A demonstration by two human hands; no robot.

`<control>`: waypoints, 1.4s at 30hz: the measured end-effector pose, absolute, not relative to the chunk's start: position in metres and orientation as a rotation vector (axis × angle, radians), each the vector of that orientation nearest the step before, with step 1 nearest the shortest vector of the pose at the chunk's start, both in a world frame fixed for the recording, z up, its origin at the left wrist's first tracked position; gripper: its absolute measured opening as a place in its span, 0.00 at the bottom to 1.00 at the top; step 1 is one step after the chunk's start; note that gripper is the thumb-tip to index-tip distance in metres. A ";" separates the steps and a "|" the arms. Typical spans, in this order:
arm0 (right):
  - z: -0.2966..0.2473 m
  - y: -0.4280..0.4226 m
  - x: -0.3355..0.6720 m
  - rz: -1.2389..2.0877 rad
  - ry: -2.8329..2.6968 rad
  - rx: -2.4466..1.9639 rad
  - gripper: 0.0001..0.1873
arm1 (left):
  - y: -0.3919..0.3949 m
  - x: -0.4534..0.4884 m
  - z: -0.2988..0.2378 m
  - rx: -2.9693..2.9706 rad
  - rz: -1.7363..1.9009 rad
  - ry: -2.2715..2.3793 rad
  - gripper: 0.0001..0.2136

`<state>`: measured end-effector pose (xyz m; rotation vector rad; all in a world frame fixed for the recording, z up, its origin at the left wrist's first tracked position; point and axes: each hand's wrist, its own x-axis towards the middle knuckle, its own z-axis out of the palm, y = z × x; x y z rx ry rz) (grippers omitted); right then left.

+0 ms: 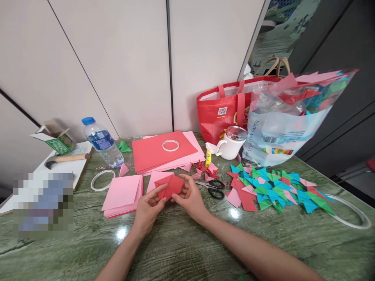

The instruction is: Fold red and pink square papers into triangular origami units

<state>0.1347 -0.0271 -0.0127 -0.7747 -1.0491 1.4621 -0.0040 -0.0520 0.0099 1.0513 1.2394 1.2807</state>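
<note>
A partly folded piece of red paper [175, 186] is held between my two hands, above the table. My left hand [150, 207] pinches its left and lower edge with thumb and fingers. On the other side, my right hand [190, 197] grips the right edge, thumb in front and fingers behind. Just behind the folded paper lies a pink sheet [158, 178], partly hidden. To the left sits a stack of square pink paper [123, 192] with red sheets in it. Scissors [215, 188] with black handles lie right of my right hand.
Red sheets [152, 148] with a tape roll [170, 145] lie at the back. A water bottle [104, 144] stands left; a white mug [231, 145], glue stick [208, 158], red bag [211, 113] and plastic bag [278, 132] stand right. Many folded paper pieces [272, 187] cover the right side.
</note>
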 end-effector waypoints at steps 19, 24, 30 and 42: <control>-0.011 -0.023 0.142 1.254 -1.079 -0.939 0.11 | -0.051 -0.008 0.021 1.094 1.241 1.323 0.17; -0.012 -0.023 0.141 1.233 -1.153 -0.935 0.14 | -0.051 -0.010 0.020 1.242 1.229 1.370 0.13; -0.014 -0.025 0.139 1.222 -1.183 -0.879 0.07 | -0.051 -0.009 0.017 1.181 1.483 1.254 0.34; -0.008 -0.029 0.139 1.295 -1.314 -0.833 0.09 | -0.048 -0.011 0.006 0.978 1.398 1.268 0.22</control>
